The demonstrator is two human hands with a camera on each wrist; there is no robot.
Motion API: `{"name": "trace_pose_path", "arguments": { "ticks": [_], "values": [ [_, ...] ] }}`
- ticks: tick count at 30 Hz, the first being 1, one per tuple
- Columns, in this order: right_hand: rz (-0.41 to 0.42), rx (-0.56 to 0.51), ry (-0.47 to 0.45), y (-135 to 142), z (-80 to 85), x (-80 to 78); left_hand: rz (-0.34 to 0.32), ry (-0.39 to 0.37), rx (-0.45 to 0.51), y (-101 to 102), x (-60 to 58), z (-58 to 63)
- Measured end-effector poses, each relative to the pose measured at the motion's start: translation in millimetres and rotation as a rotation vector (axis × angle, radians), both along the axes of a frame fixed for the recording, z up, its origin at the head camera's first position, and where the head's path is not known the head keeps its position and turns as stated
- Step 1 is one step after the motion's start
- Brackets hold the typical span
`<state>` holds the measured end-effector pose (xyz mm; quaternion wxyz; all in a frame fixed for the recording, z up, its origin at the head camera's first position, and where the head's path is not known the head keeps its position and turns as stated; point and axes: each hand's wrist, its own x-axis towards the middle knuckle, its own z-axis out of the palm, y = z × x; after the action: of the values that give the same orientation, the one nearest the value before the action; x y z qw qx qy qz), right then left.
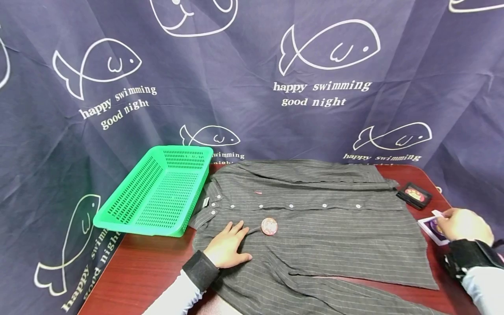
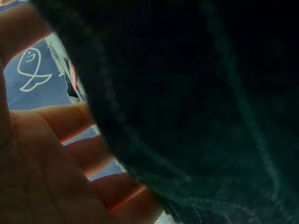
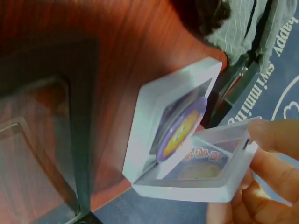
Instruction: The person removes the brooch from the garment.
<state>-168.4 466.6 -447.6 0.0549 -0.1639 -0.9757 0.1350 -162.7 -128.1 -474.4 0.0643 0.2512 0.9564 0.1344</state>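
A dark grey pinstriped button-up shirt [image 1: 334, 245] lies spread over the table. On its left part my left hand [image 1: 228, 247] rests with fingers spread, and dark cloth fills most of the left wrist view. Just right of those fingers a round pinkish badge [image 1: 269, 226] lies on the shirt. My right hand [image 1: 468, 225] is at the table's right side. In the right wrist view its fingers [image 3: 275, 161] pinch one half of a white-framed clear display case [image 3: 187, 193], which stands hinged apart. Against the other half sits a round purple badge with a yellow middle [image 3: 181, 130].
A green plastic basket [image 1: 198, 192] stands at the table's left. Beyond the white case lies a black case with a red badge [image 1: 413, 195]. A black-framed clear case [image 3: 83, 121] appears close in the right wrist view. A fish-print curtain [image 1: 252, 87] hangs behind the reddish table [image 1: 145, 267].
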Motion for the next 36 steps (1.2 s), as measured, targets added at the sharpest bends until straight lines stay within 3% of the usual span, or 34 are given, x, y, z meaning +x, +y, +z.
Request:
{"name": "trace_pose_path", "arguments": {
  "ticks": [8, 36],
  "values": [
    [-0.027, -0.034, -0.066, -9.3, -5.1, -2.2, 0.006, -0.01, 0.004, 0.7, 0.7, 2.8],
    [-0.031, -0.041, -0.086, -16.3, -19.9, -6.0, -0.001, -0.002, 0.001, 0.9, 1.0, 3.1]
  ]
}}
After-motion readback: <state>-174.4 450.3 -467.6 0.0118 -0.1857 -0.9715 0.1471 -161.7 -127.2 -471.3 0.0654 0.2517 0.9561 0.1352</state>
